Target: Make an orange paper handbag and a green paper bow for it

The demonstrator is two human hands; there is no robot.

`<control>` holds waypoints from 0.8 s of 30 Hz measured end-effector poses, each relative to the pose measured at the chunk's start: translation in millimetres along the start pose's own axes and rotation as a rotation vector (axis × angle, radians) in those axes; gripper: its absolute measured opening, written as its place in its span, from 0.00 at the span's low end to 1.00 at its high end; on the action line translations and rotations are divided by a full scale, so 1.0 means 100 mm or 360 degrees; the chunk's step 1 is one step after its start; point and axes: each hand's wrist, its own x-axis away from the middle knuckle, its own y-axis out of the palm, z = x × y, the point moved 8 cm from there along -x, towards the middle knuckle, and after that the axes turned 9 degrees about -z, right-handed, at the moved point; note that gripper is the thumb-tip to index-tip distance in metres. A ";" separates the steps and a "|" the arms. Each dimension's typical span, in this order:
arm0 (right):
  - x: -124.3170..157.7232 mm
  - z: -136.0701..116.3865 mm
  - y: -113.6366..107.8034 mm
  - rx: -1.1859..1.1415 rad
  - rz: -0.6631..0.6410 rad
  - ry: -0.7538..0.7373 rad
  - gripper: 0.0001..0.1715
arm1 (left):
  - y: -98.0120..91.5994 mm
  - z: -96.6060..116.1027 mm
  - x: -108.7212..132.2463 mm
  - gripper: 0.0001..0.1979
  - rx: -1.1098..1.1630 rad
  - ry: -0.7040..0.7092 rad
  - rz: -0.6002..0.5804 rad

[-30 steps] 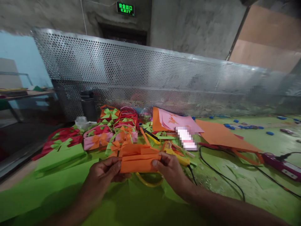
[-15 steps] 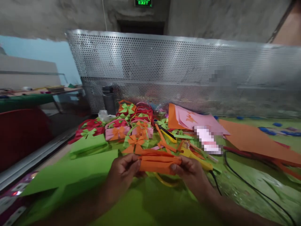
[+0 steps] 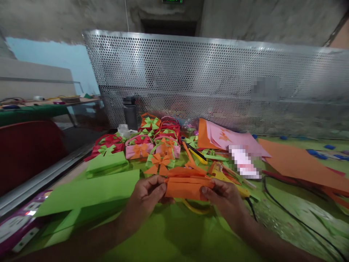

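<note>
Between my two hands is a small orange bag (image 3: 185,190), folded from felt or stiff paper, its top edge facing away from me. At its left end my left hand (image 3: 149,193) pinches it between thumb and fingers. My right hand (image 3: 222,193) grips the opposite end, with the thumb on the front face. The fingertips behind the bag are mostly hidden. Just beyond it lies an orange bow (image 3: 159,161) on a small bag. A yellow glue gun (image 3: 222,176) rests close to my right hand, partly covered by it. Under the bag a yellow ring-shaped piece (image 3: 196,209) shows.
Several finished little bags (image 3: 139,150) with bows stand ahead. Green sheets (image 3: 95,191) lie left, pink sheets (image 3: 240,140) and an orange sheet (image 3: 305,160) right. Farther back are a yellow-and-black cutter (image 3: 197,155), a dark bottle (image 3: 130,114) and a perforated metal screen (image 3: 191,72). A black cable (image 3: 297,220) crosses the right side.
The whole view has shifted slightly, so things sit a little farther right. Both hands keep their hold on the orange bag, whose front face now shows a bit more squarely.
</note>
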 end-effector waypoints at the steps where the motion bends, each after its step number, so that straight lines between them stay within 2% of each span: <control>1: 0.00 0.00 0.00 -0.0010 -0.0003 0.0008 0.14 | 0.00 -0.01 0.00 0.10 0.0009 0.0003 -0.0007; 3: 0.00 -0.01 0.01 -0.0019 -0.0013 0.0009 0.13 | -0.02 -0.05 -0.01 0.09 0.0023 -0.0004 0.0009; 8: 0.01 -0.02 0.06 -0.0048 -0.0044 0.0011 0.12 | -0.11 -0.16 -0.03 0.11 0.0049 -0.0116 0.0220; 10: 0.01 -0.01 0.06 -0.0059 -0.0033 0.0034 0.11 | -0.11 -0.15 -0.03 0.13 0.0080 -0.0139 0.0252; 13: 0.01 -0.02 0.06 -0.0078 -0.0019 0.0045 0.10 | -0.10 -0.13 -0.03 0.19 0.0155 -0.0167 0.0269; 16: 0.02 -0.06 0.05 -0.0047 -0.0004 0.0042 0.10 | -0.08 -0.14 -0.04 0.24 0.0163 -0.0194 0.0198; 20: 0.02 -0.10 0.09 -0.0106 -0.0070 0.0042 0.12 | 0.02 -0.30 -0.06 0.13 0.0228 -0.0385 -0.0029; 24: 0.03 -0.14 0.14 -0.0151 -0.0157 -0.0029 0.18 | 0.04 -0.40 -0.07 0.13 0.0490 -0.0471 -0.0007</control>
